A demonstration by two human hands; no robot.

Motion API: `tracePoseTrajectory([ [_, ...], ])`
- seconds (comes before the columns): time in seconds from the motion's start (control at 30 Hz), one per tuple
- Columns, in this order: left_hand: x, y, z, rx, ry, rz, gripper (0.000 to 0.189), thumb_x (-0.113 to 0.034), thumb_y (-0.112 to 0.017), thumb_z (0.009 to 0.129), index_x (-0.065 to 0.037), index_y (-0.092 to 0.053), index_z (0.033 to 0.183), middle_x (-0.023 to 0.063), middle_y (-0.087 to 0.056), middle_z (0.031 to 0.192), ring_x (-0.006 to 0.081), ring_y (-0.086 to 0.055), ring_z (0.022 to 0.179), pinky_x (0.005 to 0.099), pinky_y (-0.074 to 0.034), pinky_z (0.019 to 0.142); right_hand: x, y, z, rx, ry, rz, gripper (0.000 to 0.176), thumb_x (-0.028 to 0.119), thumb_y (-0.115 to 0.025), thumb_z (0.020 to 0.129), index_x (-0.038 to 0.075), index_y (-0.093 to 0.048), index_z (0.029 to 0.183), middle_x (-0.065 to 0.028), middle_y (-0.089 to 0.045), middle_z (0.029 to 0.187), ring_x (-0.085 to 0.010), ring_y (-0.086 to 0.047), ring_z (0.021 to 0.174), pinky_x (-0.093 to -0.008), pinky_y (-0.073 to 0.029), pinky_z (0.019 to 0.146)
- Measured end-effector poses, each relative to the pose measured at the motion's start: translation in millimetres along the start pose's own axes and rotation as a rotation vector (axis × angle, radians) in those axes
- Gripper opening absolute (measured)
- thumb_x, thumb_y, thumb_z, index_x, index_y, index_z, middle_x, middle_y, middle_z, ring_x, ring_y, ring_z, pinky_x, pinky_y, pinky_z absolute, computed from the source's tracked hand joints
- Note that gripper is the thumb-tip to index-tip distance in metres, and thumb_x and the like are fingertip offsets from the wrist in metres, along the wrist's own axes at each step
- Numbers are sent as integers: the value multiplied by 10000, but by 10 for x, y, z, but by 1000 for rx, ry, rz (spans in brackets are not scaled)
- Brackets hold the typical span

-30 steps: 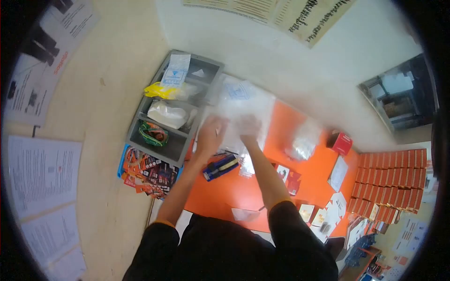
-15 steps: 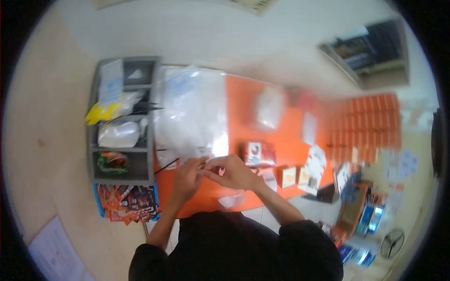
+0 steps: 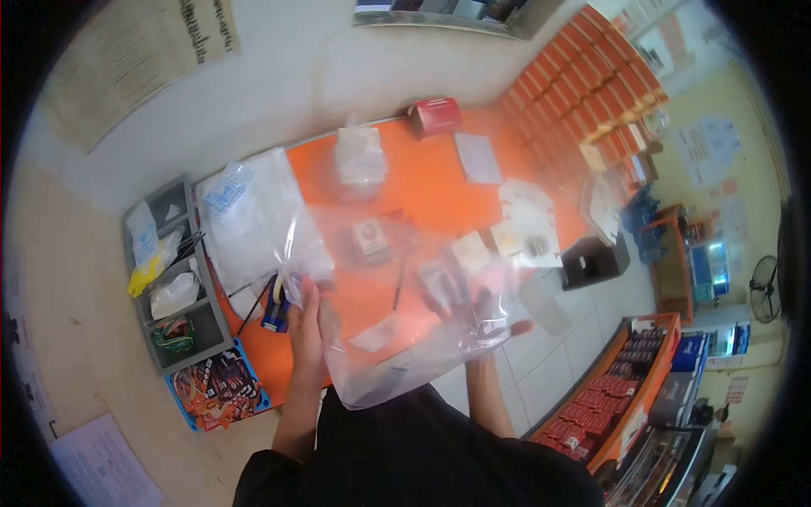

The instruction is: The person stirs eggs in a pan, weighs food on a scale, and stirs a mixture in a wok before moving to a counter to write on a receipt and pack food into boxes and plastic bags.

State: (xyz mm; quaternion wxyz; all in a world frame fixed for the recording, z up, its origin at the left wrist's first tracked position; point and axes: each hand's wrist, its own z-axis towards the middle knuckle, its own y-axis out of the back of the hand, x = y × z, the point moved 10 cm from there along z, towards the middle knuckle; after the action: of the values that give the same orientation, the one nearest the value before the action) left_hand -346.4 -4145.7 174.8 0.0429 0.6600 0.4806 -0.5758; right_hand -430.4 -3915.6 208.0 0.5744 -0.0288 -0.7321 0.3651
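A large clear plastic bag (image 3: 405,367) spreads out in front of me, over the near part of the orange table. My left hand (image 3: 308,329) grips its left edge, fingers closed on the gathered film. At the bag's right end is my right hand (image 3: 497,321), fingers spread apart and partly veiled by the film. Close beside my left hand stands a blue tape dispenser (image 3: 274,308). Through the film show a small white-and-red box (image 3: 369,237) and a slip of white paper (image 3: 374,335). A pile of white plastic bags (image 3: 253,207) lies left of the box.
A grey compartment tray (image 3: 215,325) runs along the left side, holding packets and bags. Leaflets (image 3: 218,384) lie below it. Farther back on the orange table (image 3: 414,182) are a wrapped white stack (image 3: 359,156) and a red box (image 3: 435,116). Orange boxes (image 3: 583,80) are piled at right.
My hands, earlier together pinching at thin film, are now wide apart with the clear bag spread between them. The view has turned, showing more of the shop's right side.
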Motion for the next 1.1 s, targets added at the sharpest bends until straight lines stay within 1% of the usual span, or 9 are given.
tracePoseTrajectory([
  [0.27,593,-287,-1052,-247,-171,-102,283,-273,-427,993,-72,-585,1115,-101,-313,556,-1,-271,445,182,-194,399,-10,1433,-853,-382,-61,-108,203,161,-533,943,-6,-587,1043,-7,-607,879,-83,-550,775,-230,-451,696],
  [0.5,1337,-370,-1420,30,-270,383,242,-225,-526,944,-43,-543,1101,-5,-447,770,84,-432,679,212,-367,607,141,2201,-1858,-408,-14,67,153,142,-550,930,2,-601,964,-20,-609,841,-101,-555,744,-230,-453,682],
  [0.57,908,-841,-2262,-350,-1103,1078,277,-175,-612,875,-28,-496,1078,38,-485,852,156,-481,772,271,-403,727,270,2307,-2174,-446,47,-70,123,138,-604,893,16,-598,911,-9,-597,809,-94,-547,731,-237,-452,667],
  [0.7,2204,-1804,-3004,843,-328,776,319,-90,-672,798,-2,-516,1062,55,-558,932,168,-552,858,282,-438,736,205,2477,-2715,-445,69,-492,191,3,-700,758,19,-565,892,3,-596,826,-69,-540,755,-253,-478,690],
  [0.8,3074,-1888,-3237,908,323,555,247,-63,-695,773,9,-569,972,19,-586,859,126,-572,758,259,-446,680,454,2489,-2955,-475,208,-468,280,26,-722,735,32,-532,941,6,-598,859,-65,-529,757,-255,-475,657],
  [0.97,3349,-2008,-3144,1053,419,685,68,35,-597,772,2,-606,831,4,-582,808,100,-561,719,236,-434,664,1125,2872,-3955,-695,167,-957,430,104,-708,715,49,-505,1089,-79,-605,839,-160,-579,796,-299,-475,735],
  [1.03,3205,-2012,-2444,1102,-187,1038,240,87,-529,719,-6,-634,914,47,-576,854,168,-568,805,272,-443,714,993,3779,-5265,-1291,525,-1127,303,86,-687,713,38,-554,982,-65,-586,805,-153,-569,766,-297,-464,683],
  [1.07,3118,-2105,-2517,1115,-191,1046,240,87,-529,719,-6,-634,914,47,-576,854,168,-568,805,272,-443,714,1346,3684,-5687,-1615,-67,-929,303,69,-697,722,44,-541,981,-36,-541,787,-130,-525,727,-272,-443,640],
  [1.1,2932,-2360,-2782,1207,-399,1151,284,86,-529,696,-20,-632,939,73,-566,885,211,-561,850,301,-446,735,1233,3672,-5714,-1625,-64,-917,303,69,-697,722,44,-541,981,-36,-541,787,-130,-525,727,-272,-443,640],
])
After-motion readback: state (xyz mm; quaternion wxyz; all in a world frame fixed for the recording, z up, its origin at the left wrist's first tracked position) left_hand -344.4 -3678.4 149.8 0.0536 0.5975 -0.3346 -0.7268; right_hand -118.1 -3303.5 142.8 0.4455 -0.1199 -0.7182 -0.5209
